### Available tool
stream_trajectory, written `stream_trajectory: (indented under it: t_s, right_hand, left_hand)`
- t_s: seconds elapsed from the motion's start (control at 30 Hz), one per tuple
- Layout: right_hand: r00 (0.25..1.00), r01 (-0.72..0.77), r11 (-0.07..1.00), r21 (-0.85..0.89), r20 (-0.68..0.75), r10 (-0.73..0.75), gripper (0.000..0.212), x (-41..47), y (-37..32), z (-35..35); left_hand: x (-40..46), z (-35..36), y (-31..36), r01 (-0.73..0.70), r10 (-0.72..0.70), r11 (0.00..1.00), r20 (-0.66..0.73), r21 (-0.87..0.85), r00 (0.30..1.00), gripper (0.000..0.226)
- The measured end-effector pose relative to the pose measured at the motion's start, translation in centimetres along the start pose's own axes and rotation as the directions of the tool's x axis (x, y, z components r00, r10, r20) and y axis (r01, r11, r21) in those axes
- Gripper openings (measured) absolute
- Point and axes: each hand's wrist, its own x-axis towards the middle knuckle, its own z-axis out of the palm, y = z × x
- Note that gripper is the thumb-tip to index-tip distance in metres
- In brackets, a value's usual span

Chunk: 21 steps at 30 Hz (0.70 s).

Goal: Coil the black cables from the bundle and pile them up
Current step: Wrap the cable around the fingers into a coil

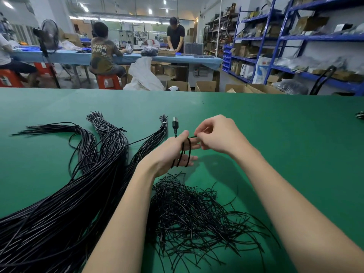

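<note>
A thick bundle of long black cables (78, 194) lies across the left of the green table (275, 134), split into several tied tails. One black cable (186, 152) is wound in loops around the fingers of my left hand (169, 154); its USB plug (175, 125) sticks up above that hand. My right hand (218, 134) pinches the free end of this cable just beside the left fingertips. Both hands hover over the middle of the table.
A loose heap of thin black wire ties (193, 213) lies between my forearms. A small dark item (360, 115) sits at the table's right edge. Beyond the table are cardboard boxes (205, 86), blue shelving (295, 46) and people at a blue workbench (118, 58).
</note>
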Motion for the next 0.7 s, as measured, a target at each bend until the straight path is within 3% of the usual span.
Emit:
stream_trajectory:
  t_s: [0.13,0.3,0.47,0.6,0.7]
  right_hand:
    - [0.995,-0.08,0.983,0.166,-0.048,0.09,0.004,-0.7,0.8,0.8]
    - [0.977,-0.212,0.872,0.442,0.119,0.178,0.011,-1.7,1.2,1.2]
    - [0.98,-0.192,0.862,0.47,0.132,0.146,0.008,-2.2,1.3,1.4]
    - [0.977,-0.183,0.899,0.398,0.171,0.123,0.011,-2.4,1.4,0.8]
    - [0.951,-0.19,0.946,0.262,0.288,0.111,0.007,-2.1,1.5,-1.2]
  left_hand:
    - [0.1,0.0,0.1,-0.027,0.021,0.99,-0.041,-0.137,0.999,0.054]
    - [0.1,0.3,0.2,-0.036,0.031,0.982,-0.029,-0.186,0.999,0.053]
    - [0.2,0.8,-0.2,-0.104,0.099,0.982,-0.039,-0.158,0.994,0.024]
    - [0.4,0.8,-0.5,-0.122,0.121,0.986,-0.017,-0.116,0.992,0.042]
    - [0.3,1.0,-0.5,-0.104,0.114,0.982,0.056,-0.156,0.992,0.025]
